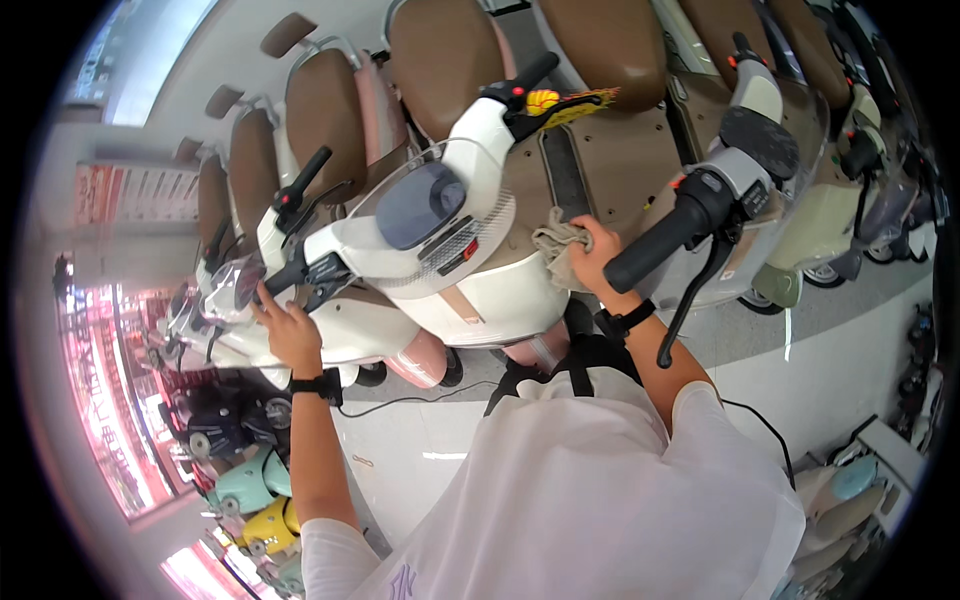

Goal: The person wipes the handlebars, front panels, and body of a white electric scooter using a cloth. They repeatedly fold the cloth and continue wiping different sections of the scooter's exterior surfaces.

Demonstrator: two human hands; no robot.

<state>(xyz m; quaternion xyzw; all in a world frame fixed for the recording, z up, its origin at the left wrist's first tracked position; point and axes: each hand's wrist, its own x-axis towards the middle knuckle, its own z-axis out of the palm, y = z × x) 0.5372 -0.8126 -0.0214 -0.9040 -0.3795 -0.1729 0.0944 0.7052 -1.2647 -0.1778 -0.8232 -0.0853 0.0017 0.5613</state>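
A white electric scooter [487, 292] with a dark display [421, 205] stands before me, its front towards my body. My right hand [598, 255] grips a greyish-beige cloth [556, 244] at the side of its front panel, just left of a neighbouring scooter's black handlebar grip [660, 229]. My left hand [289, 330] is at the end of the white scooter's other handlebar [289, 279], fingers spread, near a small clear windshield [240, 285] of the scooter beside it. Whether those fingers touch the handlebar is not plain.
Scooters with brown seats [450, 64] stand in a close row. A black brake lever [694, 300] juts out by my right forearm. A yellow and red item [555, 105] hangs at the far handlebar. A thin black cable [420, 397] crosses the tiled floor.
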